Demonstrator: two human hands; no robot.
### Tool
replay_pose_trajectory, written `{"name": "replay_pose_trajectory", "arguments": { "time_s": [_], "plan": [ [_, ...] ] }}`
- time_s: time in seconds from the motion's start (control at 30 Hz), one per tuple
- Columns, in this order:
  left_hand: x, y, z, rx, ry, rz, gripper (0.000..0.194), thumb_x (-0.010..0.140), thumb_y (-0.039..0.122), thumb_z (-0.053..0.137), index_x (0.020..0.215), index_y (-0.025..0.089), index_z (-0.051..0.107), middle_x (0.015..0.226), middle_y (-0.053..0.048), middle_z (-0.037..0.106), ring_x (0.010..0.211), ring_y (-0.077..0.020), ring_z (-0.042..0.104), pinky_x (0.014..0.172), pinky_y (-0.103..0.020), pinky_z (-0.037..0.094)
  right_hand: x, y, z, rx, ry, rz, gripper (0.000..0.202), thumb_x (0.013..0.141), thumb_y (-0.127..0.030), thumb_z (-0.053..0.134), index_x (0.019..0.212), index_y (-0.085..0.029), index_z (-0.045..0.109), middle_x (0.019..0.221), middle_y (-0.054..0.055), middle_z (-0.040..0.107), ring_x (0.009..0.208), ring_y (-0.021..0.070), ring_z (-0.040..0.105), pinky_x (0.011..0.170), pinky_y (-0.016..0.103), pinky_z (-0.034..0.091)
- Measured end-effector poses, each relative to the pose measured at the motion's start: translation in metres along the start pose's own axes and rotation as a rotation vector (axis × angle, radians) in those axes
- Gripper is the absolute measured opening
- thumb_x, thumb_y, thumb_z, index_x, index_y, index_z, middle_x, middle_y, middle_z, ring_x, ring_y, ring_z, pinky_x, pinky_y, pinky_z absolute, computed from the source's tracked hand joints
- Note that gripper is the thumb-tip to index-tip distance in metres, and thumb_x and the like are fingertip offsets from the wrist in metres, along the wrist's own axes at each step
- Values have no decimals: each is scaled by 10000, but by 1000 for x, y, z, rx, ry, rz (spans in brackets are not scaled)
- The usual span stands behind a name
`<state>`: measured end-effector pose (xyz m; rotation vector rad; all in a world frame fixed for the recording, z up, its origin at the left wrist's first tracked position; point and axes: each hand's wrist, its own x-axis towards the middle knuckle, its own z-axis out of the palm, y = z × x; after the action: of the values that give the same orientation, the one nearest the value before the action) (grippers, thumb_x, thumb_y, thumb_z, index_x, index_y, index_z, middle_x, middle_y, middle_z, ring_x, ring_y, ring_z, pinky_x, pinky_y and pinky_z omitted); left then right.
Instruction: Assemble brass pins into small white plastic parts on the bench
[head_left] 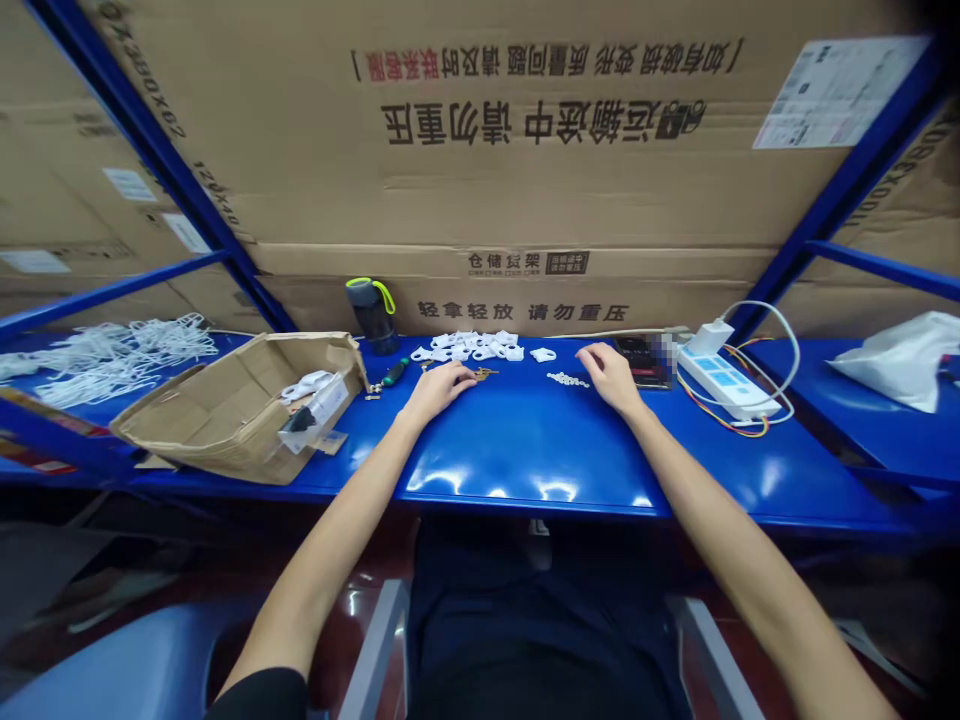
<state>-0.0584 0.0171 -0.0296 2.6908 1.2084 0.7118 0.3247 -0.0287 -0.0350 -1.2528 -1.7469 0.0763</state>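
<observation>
My left hand [442, 388] rests on the blue tabletop with its fingers stretched out, beside a small heap of brass-coloured pieces [486, 373]. My right hand [611, 376] is open, its fingers apart and pointing left, next to a cluster of small round white pieces [568, 380]. Nothing shows in either hand, though the undersides of the fingers are hidden. Behind the hands lies a pile of white plastic parts [472, 347]. One white plastic part [543, 355] sits apart, to the right of that pile.
A screwdriver with a green handle [395, 372] and a dark bottle [373, 316] stand left of the pile. Further left is an open cardboard box [217, 425], then white cords [142, 355]. At right are a dark flat case [643, 362] and a power strip [727, 385].
</observation>
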Motion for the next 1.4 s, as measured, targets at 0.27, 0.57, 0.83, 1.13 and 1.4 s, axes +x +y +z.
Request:
{"name": "replay_pose_trajectory", "arguments": {
  "time_s": [0.27,0.57,0.83,1.13,1.4],
  "plan": [
    [-1,-4,2,-104,18,3,324,1042,456,568,1073,220,788,1036,-58,747,947,-214,687,867,-320,505,-2,-12,0,-32,-92,-61,394,1057,-549,460,992,-245,702,999,93,716,927,276,633,882,436,502],
    [-3,1,-3,-186,-13,3,339,1027,471,592,1040,202,797,1006,-66,755,889,-204,674,832,-320,490,-2,-17,-1,-38,-98,-57,347,1054,-499,486,997,-241,711,1029,93,712,950,274,634,910,436,502],
    [-3,25,-7,-258,-118,57,397,1020,546,581,1038,224,812,955,-50,719,765,-169,588,723,-297,440,-7,-42,6,-74,-270,-237,321,1071,-442,478,1083,-253,737,1106,110,707,1051,295,626,936,449,489],
    [-1,41,3,-244,-149,108,350,996,527,617,1039,236,807,906,-40,695,760,-168,575,721,-300,431,-20,-66,33,-177,-522,-449,320,1081,-412,510,1227,-275,760,1146,102,700,1053,278,641,918,433,463],
    [1,42,8,-221,-125,93,358,1015,521,592,1064,243,812,934,-40,698,774,-170,594,711,-299,421,-19,-69,46,-210,-507,-443,349,1085,-426,493,1238,-260,760,1159,111,695,1020,272,643,895,417,503]
  ]
}}
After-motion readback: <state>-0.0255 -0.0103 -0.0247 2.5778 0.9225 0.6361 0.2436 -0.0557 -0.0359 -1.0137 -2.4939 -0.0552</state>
